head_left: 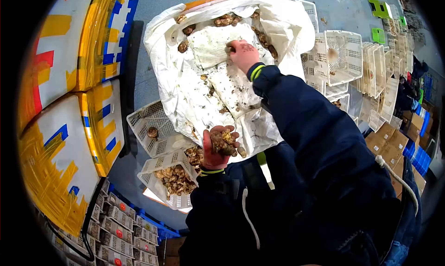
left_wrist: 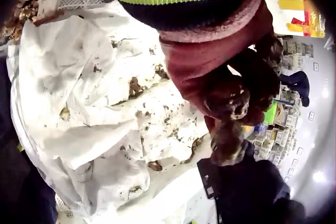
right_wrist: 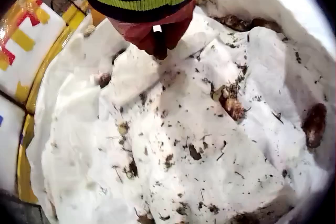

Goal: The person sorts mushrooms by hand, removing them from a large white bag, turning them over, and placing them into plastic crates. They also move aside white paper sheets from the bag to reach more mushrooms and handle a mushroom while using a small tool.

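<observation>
My left hand (head_left: 217,148), in a reddish glove, grips several knobby brown tuber-like pieces (head_left: 224,142) at the near edge of a white sheet (head_left: 232,87). In the left wrist view, one lumpy piece (left_wrist: 228,142) sticks out past the fingers. Farther in, over the sheet's far half, is my right hand (head_left: 244,55), gloved in pink. Its fingertips pinch a small dark brown piece (right_wrist: 160,45) close above the sheet. Dark crumbs cover the sheet, and loose brown pieces (head_left: 227,19) lie along its far side.
White plastic baskets stand left of the sheet; one basket (head_left: 160,161) holds a heap of brown pieces (head_left: 176,179). Taped white foam boxes (head_left: 58,145) are stacked at far left. More white baskets (head_left: 343,57) and cardboard boxes (head_left: 387,143) stand at right.
</observation>
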The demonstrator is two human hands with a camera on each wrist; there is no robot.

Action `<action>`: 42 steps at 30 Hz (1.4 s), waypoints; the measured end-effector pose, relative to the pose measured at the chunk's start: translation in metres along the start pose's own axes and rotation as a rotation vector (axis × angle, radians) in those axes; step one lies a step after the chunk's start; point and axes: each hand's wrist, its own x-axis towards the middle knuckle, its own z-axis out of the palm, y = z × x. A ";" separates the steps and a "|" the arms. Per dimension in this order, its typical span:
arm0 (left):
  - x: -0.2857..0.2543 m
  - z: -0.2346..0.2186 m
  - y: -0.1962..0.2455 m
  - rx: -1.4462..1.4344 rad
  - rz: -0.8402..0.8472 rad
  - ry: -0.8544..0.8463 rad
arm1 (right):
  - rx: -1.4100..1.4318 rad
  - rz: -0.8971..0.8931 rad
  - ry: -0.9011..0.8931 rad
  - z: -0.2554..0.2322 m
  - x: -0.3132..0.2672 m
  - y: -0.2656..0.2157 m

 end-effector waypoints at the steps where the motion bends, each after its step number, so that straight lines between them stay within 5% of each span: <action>1: 0.000 0.000 0.000 -0.057 -0.005 -0.017 | 0.107 0.065 -0.030 -0.018 -0.002 0.003; 3: 0.002 0.002 -0.002 -0.141 0.002 -0.016 | -0.024 0.144 0.168 -0.036 -0.010 0.027; 6: 0.010 -0.004 -0.008 -0.148 -0.012 0.093 | -0.426 0.326 -0.111 -0.043 -0.002 0.078; 10: 0.012 0.000 -0.006 -0.108 -0.049 0.212 | -0.488 0.330 -0.139 -0.026 0.007 0.076; 14: 0.005 0.001 0.004 -0.098 -0.002 0.202 | -0.614 0.284 -0.470 -0.018 0.028 0.098; 16: 0.003 -0.005 0.008 -0.122 0.034 0.190 | -0.562 0.316 -0.324 -0.029 0.022 0.091; 18: -0.001 -0.005 0.010 -0.075 0.063 0.340 | -0.614 0.262 -0.353 -0.015 0.027 0.104; 19: -0.001 -0.017 0.010 -0.060 0.060 0.240 | -0.664 0.243 -0.341 -0.024 0.025 0.089; 24: -0.001 -0.021 -0.003 -0.029 0.091 0.405 | -0.712 0.237 -0.272 -0.024 0.007 0.069; 26: 0.000 -0.012 -0.007 -0.066 0.088 0.431 | -0.519 0.238 -0.310 -0.041 0.004 0.060; 28: -0.002 -0.011 -0.010 -0.091 0.083 0.339 | -0.480 0.044 -0.231 -0.020 0.005 0.103; 30: 0.001 -0.007 -0.011 -0.209 0.065 0.156 | -0.462 0.216 -0.578 -0.039 0.022 0.105; 33: 0.002 0.005 -0.010 -0.147 0.078 0.205 | -0.272 0.166 -0.453 -0.042 0.018 0.111; 37: 0.006 0.019 -0.010 -0.111 0.106 0.218 | -0.439 0.099 -0.562 -0.031 -0.003 0.108; 40: 0.008 0.020 -0.014 -0.124 0.093 0.282 | -0.374 -0.156 -0.144 0.022 -0.012 0.159; 42: 0.009 0.024 -0.021 -0.072 0.108 0.360 | -0.315 0.026 -0.186 -0.019 -0.021 0.128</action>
